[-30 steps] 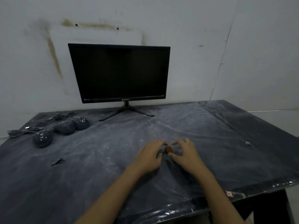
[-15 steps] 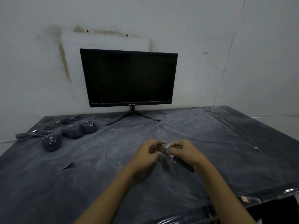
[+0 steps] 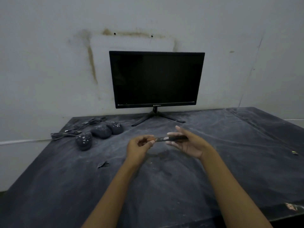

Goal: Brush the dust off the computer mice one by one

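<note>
Three dusty dark computer mice lie in a row at the table's back left: the nearest mouse (image 3: 83,141), the middle mouse (image 3: 101,131) and the far mouse (image 3: 116,127). Their cables (image 3: 77,129) trail behind them. A small dark brush (image 3: 171,139) with an orange tip is held level above the table's middle. My left hand (image 3: 139,148) pinches its orange end. My right hand (image 3: 189,143) holds the dark handle with loosely spread fingers. Both hands are well to the right of the mice.
A black monitor (image 3: 156,79) on a splayed stand sits at the back against the white wall. The dusty black table (image 3: 164,178) has a small tear (image 3: 102,164) in its cover near the left. A tiny object (image 3: 294,152) lies at the right.
Both hands have lifted the brush off the table, and it has turned level between them. The view has shifted so the monitor and mice sit further right.
</note>
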